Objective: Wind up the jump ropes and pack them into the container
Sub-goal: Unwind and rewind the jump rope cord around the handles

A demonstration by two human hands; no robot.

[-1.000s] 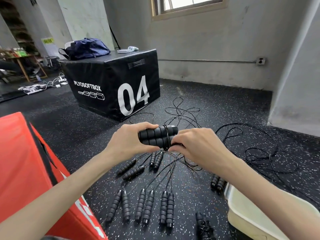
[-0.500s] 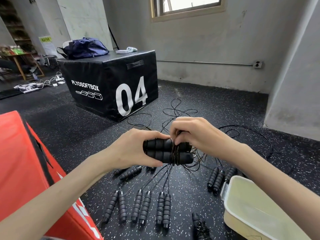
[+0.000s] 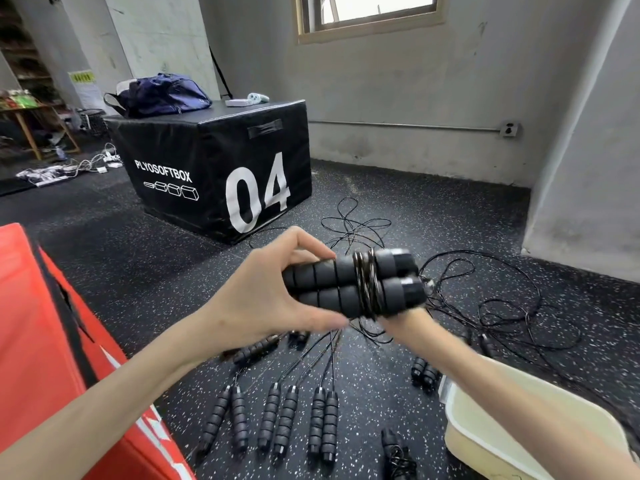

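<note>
My left hand (image 3: 263, 299) grips a pair of black foam jump rope handles (image 3: 325, 282), held side by side and level at chest height. Thin black cord (image 3: 365, 282) is wound in several turns around their middle. Only the wrist end of my right hand (image 3: 405, 322) shows, blurred, below the handles' right end. Its fingers are hidden behind them. The cream container (image 3: 491, 441) sits on the floor at the lower right, partly under my right forearm.
Several more handle pairs (image 3: 280, 417) lie in a row on the speckled floor below my hands, with loose cords (image 3: 485, 306) tangled beyond. One wound rope (image 3: 398, 455) lies near the container. A black plyo box (image 3: 214, 168) stands ahead, a red box (image 3: 41, 341) at the left.
My right hand has swung from over the handles down beneath their right end, and more cord is wrapped around them. The left hand has kept its grip and lifted the handles slightly.
</note>
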